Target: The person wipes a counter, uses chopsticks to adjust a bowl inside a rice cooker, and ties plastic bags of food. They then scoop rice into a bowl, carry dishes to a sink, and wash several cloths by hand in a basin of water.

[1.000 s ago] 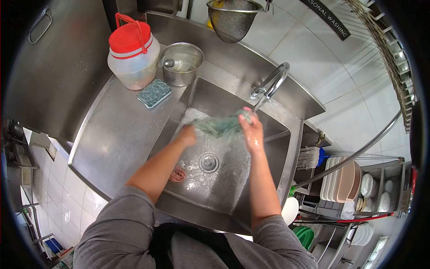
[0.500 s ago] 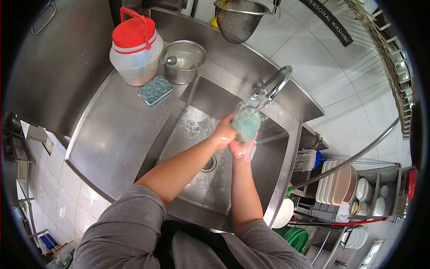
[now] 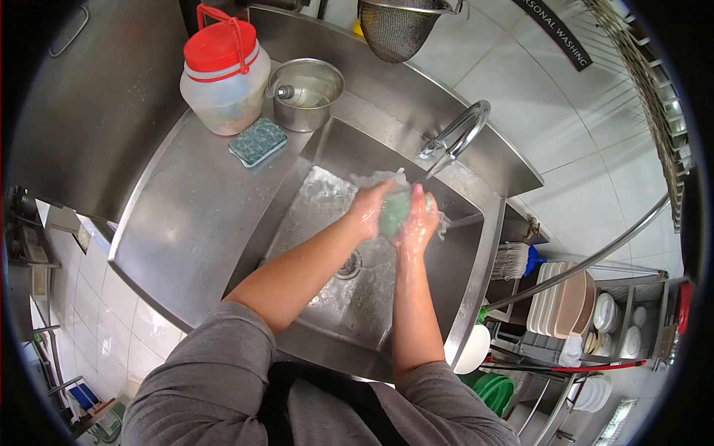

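Observation:
A wet, pale green thing (image 3: 394, 213), blurred by water and motion, is between my two hands under the running tap (image 3: 465, 126). My left hand (image 3: 370, 210) presses on its left side. On its right side, my right hand (image 3: 418, 221) has its fingers bent around it. Water splashes about both hands, above the metal sink basin (image 3: 357, 297). What the green thing is cannot be made out.
A green scouring sponge (image 3: 258, 142) lies on the steel counter (image 3: 186, 215), near a metal pot (image 3: 306, 111) and a red-lidded jar (image 3: 227, 82). A mesh strainer (image 3: 398, 30) hangs above. Racks with trays (image 3: 550, 297) stand at the right.
My hands have moved slightly apart, with the green thing now lower and further left between them. My right hand has come up along its right side.

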Available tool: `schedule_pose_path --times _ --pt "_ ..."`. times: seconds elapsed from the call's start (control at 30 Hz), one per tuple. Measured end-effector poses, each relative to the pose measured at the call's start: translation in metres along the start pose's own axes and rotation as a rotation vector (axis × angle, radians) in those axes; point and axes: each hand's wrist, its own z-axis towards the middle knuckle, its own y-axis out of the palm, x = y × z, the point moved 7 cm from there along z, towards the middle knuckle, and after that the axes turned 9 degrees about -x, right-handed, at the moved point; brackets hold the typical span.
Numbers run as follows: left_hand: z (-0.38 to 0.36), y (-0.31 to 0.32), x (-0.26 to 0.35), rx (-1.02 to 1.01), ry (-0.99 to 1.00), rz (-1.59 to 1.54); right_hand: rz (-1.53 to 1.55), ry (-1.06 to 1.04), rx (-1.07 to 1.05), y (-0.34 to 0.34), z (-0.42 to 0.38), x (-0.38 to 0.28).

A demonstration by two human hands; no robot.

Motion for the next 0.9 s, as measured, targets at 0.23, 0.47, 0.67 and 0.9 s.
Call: schedule_pose_path --times 0.23,0.47,0.67,0.9 --pt "-0.019 0.017 0.033 0.313 0.364 0.691 0.460 0.347 0.103 -0.017 0.023 0.089" --pt "-0.030 0.054 0.059 0.035 0.784 1.035 0.939 0.619 -0.193 0.042 -0.001 0.072" --pt "-0.004 0.000 0.077 -0.016 0.360 1.279 0.028 0.215 -0.067 -0.014 0.032 0.006" --pt "0.011 0.043 0.025 -0.066 0.113 -0.005 -0.807 -0.814 -0.078 0.035 -0.011 -0.076"
